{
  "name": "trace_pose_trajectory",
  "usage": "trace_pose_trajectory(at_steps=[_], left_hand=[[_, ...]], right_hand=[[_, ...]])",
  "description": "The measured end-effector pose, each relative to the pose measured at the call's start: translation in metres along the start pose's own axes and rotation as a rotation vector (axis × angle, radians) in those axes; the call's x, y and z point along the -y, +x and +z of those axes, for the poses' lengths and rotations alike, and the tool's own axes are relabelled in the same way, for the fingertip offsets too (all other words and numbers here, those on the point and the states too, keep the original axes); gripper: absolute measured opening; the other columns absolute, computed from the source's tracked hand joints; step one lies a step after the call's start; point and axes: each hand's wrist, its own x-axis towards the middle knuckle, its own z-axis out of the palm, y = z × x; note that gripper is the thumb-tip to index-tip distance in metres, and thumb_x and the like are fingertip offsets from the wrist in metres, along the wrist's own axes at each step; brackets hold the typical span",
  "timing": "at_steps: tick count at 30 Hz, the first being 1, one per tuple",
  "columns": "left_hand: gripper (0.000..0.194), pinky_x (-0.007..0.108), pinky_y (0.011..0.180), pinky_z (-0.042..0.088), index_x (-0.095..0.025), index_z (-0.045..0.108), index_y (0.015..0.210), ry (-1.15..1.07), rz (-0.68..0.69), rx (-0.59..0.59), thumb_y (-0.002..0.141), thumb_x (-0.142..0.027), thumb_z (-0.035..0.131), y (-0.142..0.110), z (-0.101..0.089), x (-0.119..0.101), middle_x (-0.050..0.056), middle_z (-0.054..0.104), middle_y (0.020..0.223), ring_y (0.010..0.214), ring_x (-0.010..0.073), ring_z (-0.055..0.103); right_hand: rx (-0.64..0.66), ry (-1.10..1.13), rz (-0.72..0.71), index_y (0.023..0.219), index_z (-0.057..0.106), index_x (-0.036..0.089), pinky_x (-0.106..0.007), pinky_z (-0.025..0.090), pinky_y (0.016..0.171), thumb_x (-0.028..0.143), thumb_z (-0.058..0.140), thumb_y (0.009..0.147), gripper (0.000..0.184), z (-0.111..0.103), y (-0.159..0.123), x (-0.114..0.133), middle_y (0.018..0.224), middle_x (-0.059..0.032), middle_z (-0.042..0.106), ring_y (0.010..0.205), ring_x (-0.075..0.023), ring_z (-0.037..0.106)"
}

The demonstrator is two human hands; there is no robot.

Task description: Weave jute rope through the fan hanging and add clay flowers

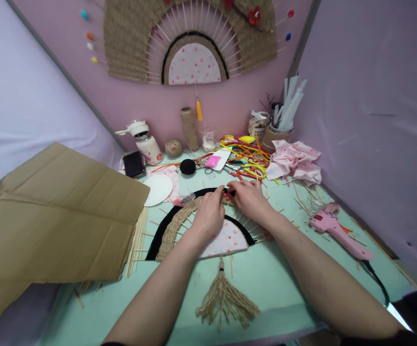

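A half-round woven fan (167,240) lies on the table, with a black outer band, a twine weave, thin sticks and a dotted white-and-pink centre. My left hand (210,214) rests over its upper middle, fingers bent together at the black band. Just to the right, my right hand (248,197) has its fingers curled down at the same band. Small red pieces (227,195) show between the two hands. What the fingertips pinch is hidden. Below the fan hangs a twine tassel (226,302).
Folded cardboard (64,216) covers the left side. A pink glue gun (341,233) lies at right, near crumpled dotted cloth (295,161). Behind stand a white bottle (149,146), a twine roll (190,127), a black yarn ball (187,166) and scissors (253,170). A finished fan (194,65) hangs on the wall.
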Motion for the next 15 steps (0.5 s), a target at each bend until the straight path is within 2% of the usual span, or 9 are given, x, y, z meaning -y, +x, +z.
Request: trace_pose_trajectory(at_steps=[6,11,15], left_hand=[[0.049,0.043,0.102,0.029,-0.022,0.051,0.128,0.032,-0.003,-0.035,0.08,-0.013,0.05,-0.005,-0.019,-0.012,0.011,0.062,0.114,0.111,0.0273,0.051],[0.045,0.043,0.097,0.035,-0.019,0.05,0.128,0.238,0.003,0.003,0.084,-0.018,0.048,-0.029,-0.042,-0.017,0.012,0.062,0.117,0.109,0.0275,0.054],[0.035,0.04,0.093,0.041,-0.017,0.056,0.118,0.368,-0.008,0.013,0.085,-0.017,0.045,-0.043,-0.05,-0.012,0.01,0.064,0.114,0.107,0.0252,0.056]], right_hand=[[-0.029,0.04,-0.024,0.108,0.053,0.019,-0.037,0.025,0.086,0.01,0.045,0.083,0.027,-0.005,-0.001,0.002,0.101,-0.0056,0.07,0.103,-0.0225,0.055],[-0.068,0.019,0.003,0.105,0.055,0.02,-0.038,0.027,0.087,0.021,0.054,0.083,0.021,-0.001,-0.001,0.0,0.105,-0.006,0.067,0.105,-0.0238,0.053],[-0.101,-0.004,0.058,0.105,0.055,0.02,-0.04,0.027,0.087,0.026,0.059,0.082,0.024,0.008,0.0,-0.003,0.109,-0.007,0.066,0.108,-0.0259,0.051]])
